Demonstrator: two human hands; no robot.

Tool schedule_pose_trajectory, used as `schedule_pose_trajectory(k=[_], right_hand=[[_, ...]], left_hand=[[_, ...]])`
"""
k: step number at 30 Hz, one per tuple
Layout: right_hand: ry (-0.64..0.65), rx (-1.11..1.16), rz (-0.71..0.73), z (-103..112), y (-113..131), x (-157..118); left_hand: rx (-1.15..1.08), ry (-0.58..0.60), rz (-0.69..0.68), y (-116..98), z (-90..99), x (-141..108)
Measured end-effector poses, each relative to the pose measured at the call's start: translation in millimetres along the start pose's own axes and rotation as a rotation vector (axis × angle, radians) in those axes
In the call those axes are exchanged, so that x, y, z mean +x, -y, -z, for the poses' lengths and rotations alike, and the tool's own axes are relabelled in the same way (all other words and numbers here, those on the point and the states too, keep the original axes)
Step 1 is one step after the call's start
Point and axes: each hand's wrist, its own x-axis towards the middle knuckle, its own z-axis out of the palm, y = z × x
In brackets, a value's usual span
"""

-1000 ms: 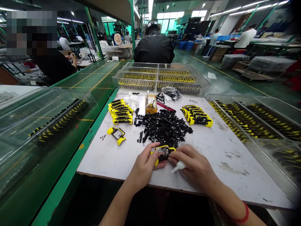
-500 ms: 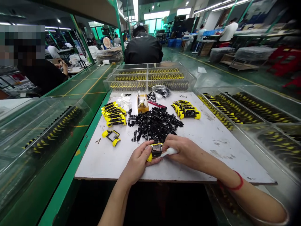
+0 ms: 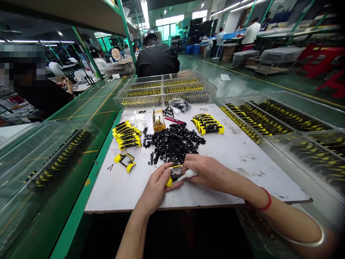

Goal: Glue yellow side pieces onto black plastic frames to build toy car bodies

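Working with both hands just on the near side of the pile of black parts [image 3: 175, 142]. Gripping a yellow-and-black frame [image 3: 176, 171] in the left hand [image 3: 157, 183], close to the pile's near edge, pressing the thumb on the yellow end and supporting from beneath with the fingers. Closing the right hand [image 3: 198, 169] around a small white bottle [image 3: 190, 173], at the near right of the pile, and slanting its thin nozzle down and leftward along the near side of the held frame. Covering the right end of that frame with the right fingers. Not being able to tell contact from a narrow gap at the nozzle tip. Wearing a red band [image 3: 266, 199] on the right arm.

Leaning over a white board [image 3: 129, 196], spreading out under and around the pile. Having a loose frame [image 3: 130, 166] lying left of the pile, well apart from it, and a row of frames [image 3: 127, 136] farther back on that side. Having a stack of frames [image 3: 207, 124] lying to the pile's right. Facing, behind the pile, a small box [image 3: 159, 126], a red tool [image 3: 175, 121], a white cloth [image 3: 138, 120] and, farther off, a clear tray [image 3: 162, 88] and a co-worker [image 3: 157, 59] in black.
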Motion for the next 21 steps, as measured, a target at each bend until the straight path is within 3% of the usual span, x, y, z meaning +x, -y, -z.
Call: schedule_pose_trajectory(k=[10,21], right_hand=[[-0.013,-0.104,-0.01,-1.3,6.8,-2.1],[-0.005,-0.043,0.028,-2.3,2.7,-4.3]], left_hand=[[-0.047,-0.003,0.002,-3.8,-1.7,0.0],[-0.015,0.031,-0.005,-3.8,-0.6,-2.3]])
